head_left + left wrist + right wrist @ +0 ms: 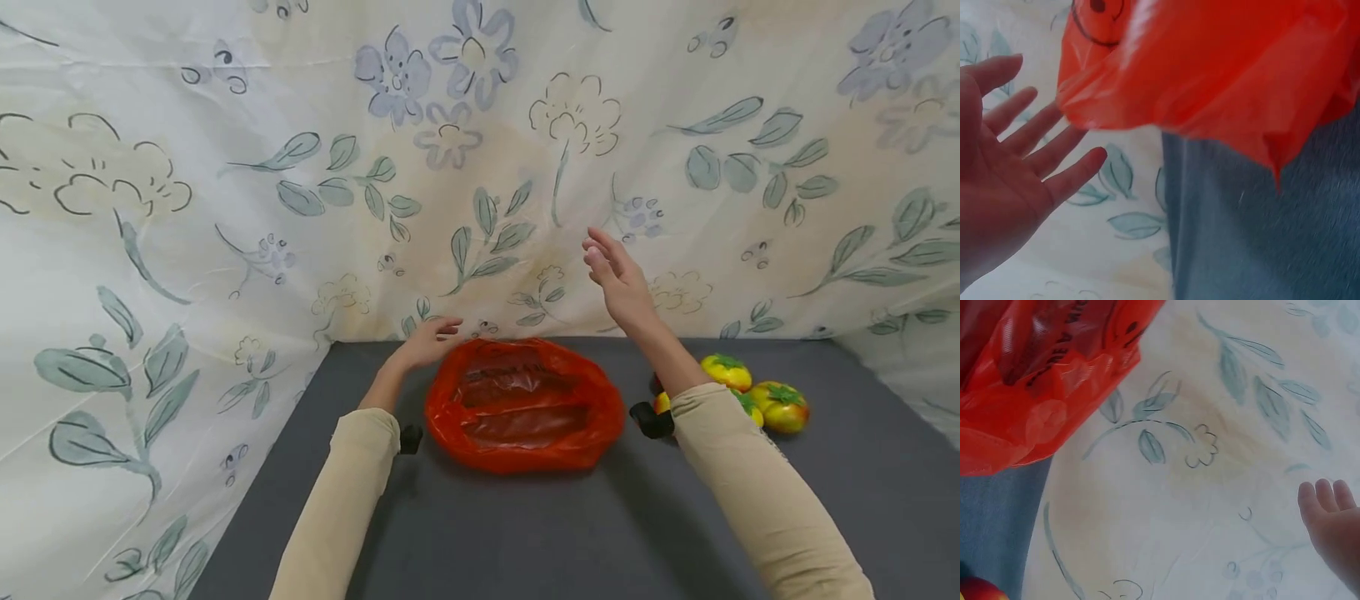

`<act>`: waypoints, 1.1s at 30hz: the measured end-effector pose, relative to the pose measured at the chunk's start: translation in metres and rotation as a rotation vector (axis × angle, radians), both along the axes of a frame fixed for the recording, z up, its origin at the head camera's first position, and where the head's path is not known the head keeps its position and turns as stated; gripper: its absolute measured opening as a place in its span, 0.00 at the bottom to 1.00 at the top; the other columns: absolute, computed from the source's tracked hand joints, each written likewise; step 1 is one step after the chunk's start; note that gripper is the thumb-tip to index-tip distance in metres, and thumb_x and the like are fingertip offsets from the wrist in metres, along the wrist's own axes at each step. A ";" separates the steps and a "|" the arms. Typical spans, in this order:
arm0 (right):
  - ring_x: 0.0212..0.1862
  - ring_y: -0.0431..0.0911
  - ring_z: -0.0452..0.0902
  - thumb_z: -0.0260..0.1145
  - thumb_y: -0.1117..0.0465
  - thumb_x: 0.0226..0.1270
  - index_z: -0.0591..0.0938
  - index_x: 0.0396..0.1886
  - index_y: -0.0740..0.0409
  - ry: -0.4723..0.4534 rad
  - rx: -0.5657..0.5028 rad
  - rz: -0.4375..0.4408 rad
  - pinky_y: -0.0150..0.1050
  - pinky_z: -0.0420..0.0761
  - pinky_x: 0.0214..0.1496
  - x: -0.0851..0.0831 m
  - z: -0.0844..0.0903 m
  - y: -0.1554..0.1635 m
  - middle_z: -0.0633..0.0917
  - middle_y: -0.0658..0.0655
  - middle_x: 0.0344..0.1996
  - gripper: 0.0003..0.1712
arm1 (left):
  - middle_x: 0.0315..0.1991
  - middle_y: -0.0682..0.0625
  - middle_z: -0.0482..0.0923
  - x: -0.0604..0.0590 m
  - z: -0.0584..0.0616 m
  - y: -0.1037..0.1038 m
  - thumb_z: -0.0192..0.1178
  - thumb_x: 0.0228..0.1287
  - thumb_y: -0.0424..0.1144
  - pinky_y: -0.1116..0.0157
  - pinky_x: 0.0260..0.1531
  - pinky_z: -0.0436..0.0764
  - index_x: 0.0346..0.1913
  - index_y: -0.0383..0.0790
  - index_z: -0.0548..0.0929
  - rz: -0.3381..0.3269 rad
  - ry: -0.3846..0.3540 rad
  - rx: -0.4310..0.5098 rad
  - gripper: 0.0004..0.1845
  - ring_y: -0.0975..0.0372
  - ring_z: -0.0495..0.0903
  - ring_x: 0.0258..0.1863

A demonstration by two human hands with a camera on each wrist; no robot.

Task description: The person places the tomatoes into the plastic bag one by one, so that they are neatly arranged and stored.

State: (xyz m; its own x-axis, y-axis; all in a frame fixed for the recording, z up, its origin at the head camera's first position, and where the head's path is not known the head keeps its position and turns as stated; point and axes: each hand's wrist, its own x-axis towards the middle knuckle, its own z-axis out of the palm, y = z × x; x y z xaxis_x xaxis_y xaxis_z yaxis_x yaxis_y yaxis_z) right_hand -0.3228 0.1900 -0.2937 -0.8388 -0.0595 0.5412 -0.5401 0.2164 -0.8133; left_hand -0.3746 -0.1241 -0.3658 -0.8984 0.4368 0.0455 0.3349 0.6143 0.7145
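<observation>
Sleeves nearest; red bag (524,404) between both grips on tabletop (525,525).
Left hand (429,340) spread flat, just beside bag's left rear edge, nearer. Right hand (619,283) spread, raised above right rear. Bag's long axis left-right.

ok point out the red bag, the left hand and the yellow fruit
red bag (525,406), head view, on the middle of its crumpled plastic
left hand (429,340), head view, on the back of the hand
yellow fruit (782,407), head view, on the rightmost fruit's body

head view high, wrist views close, sharing red bag (525,404)
</observation>
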 end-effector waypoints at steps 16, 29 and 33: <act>0.63 0.50 0.64 0.50 0.50 0.75 0.65 0.69 0.56 -0.036 -0.399 0.065 0.34 0.69 0.61 0.035 -0.013 0.042 0.67 0.61 0.64 0.28 | 0.67 0.36 0.62 -0.003 -0.030 0.008 0.49 0.71 0.28 0.49 0.63 0.61 0.68 0.30 0.64 -0.114 -0.032 0.151 0.24 0.46 0.59 0.67; 0.67 0.51 0.58 0.49 0.49 0.75 0.63 0.71 0.52 -0.035 -0.785 0.147 0.38 0.69 0.62 0.060 -0.029 0.091 0.66 0.57 0.64 0.28 | 0.70 0.39 0.57 0.005 -0.043 0.008 0.44 0.74 0.28 0.48 0.65 0.58 0.71 0.36 0.62 -0.079 -0.157 0.312 0.25 0.47 0.55 0.69; 0.66 0.50 0.59 0.51 0.50 0.75 0.64 0.70 0.52 -0.035 -0.881 0.122 0.38 0.68 0.63 0.060 -0.035 0.114 0.63 0.57 0.66 0.28 | 0.71 0.40 0.56 0.006 -0.045 0.004 0.43 0.74 0.28 0.49 0.65 0.58 0.72 0.37 0.61 -0.059 -0.188 0.363 0.25 0.48 0.55 0.69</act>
State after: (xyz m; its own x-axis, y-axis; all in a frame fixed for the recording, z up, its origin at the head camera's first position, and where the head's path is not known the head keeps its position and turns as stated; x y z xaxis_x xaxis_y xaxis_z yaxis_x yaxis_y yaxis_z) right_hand -0.2632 0.3038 -0.3292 -0.8707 0.2765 0.4067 -0.4903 -0.5531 -0.6736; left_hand -0.3689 -0.1204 -0.4109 -0.8798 0.4734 0.0436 0.2050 0.2949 0.9333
